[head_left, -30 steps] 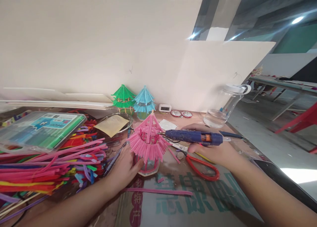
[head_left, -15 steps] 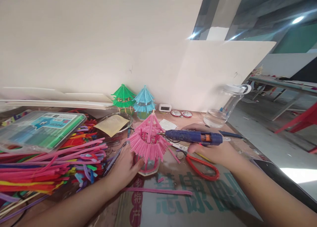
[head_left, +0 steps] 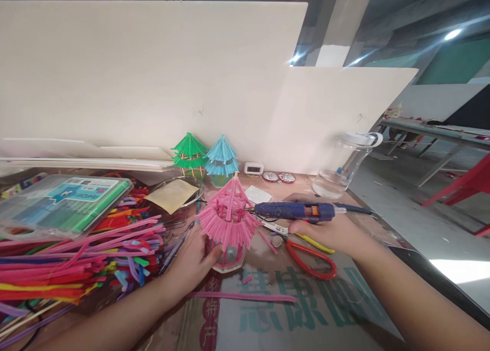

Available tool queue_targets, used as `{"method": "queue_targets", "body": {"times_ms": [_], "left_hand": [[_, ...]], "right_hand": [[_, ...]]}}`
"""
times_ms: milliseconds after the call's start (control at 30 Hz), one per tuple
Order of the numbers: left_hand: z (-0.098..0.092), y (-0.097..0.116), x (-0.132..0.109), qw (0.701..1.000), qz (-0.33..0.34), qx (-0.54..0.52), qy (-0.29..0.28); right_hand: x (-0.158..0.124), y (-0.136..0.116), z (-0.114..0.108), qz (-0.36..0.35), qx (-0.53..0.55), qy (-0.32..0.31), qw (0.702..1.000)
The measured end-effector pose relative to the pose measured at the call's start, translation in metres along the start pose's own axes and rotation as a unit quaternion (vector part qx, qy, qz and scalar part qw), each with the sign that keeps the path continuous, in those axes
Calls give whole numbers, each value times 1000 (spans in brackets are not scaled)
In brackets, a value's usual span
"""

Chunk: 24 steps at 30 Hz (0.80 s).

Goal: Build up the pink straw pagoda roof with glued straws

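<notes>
A small pink pavilion with a fringed, two-tier pipe-cleaner roof stands upright in front of me. My left hand is closed around its lower left side, thumb at the base. From the right, my right hand grips a dark blue hot glue gun; the fingers behind it are partly hidden. Its nozzle reaches the pavilion's upper roof, though I cannot tell whether it touches. Below that hand lie scissors with red handles. A pink pipe cleaner lies in front of the pavilion, beside a short pink offcut.
Bundled pipe cleaners and a plastic marker case fill the left. Behind stand a green pavilion, a blue pavilion and a small digital clock. A water bottle stands at the right rear edge.
The glue gun has turned slightly and shifted a little left, its nozzle still at the pink roof. My left hand keeps its hold on the pavilion. The whole view has shifted slightly.
</notes>
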State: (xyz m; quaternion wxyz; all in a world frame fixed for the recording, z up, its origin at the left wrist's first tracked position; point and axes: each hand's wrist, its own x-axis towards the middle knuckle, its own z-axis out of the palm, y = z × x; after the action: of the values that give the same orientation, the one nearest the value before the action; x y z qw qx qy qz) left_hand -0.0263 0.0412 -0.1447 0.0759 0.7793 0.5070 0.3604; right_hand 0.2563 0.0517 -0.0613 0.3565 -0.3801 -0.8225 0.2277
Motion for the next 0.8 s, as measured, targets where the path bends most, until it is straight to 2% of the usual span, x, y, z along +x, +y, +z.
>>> {"method": "queue_targets", "body": {"times_ms": [100,200,333,400,467,667,800], "left_hand": [[2,-3,-1,1000,0,14,-14],[4,-6,-1,1000,-8,20,-15],[5,-4,3,999,21,11,-39],[4,1,5,997,60,-6,-57],[2,5,7,994,87,-24,-66],[1,4,9,994,82,-20,-76],[3,1,9,993,101,-16,-64]], "right_hand": [[2,7,-3,34,-2,-36,999],[5,14,-8,69,38,-38,996],[12,28,-16,89,79,48,992],[20,38,-19,120,67,97,986],[31,49,-20,169,27,115,979],[65,86,-5,226,-24,90,970],[71,105,12,240,-48,63,968]]}}
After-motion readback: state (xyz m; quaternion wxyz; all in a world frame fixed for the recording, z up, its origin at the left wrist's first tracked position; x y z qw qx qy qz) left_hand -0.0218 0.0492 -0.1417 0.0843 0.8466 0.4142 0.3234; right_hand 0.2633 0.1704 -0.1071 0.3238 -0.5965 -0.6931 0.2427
